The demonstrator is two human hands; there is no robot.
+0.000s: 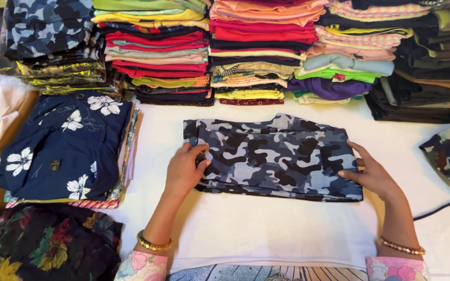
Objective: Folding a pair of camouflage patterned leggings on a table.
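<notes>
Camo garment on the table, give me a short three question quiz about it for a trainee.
1. True or false: both hands touch the camo garment.
2. Which lies nearest the left hand: A) floral stack, B) purple top, C) black pile?
3. What does each wrist wear?

Key: 1 true, with the right hand at the other end. 2 A. 3 a bangle.

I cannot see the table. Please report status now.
Left hand and right hand open, flat on folded camouflage garment's ends. Nothing in the way.
</notes>
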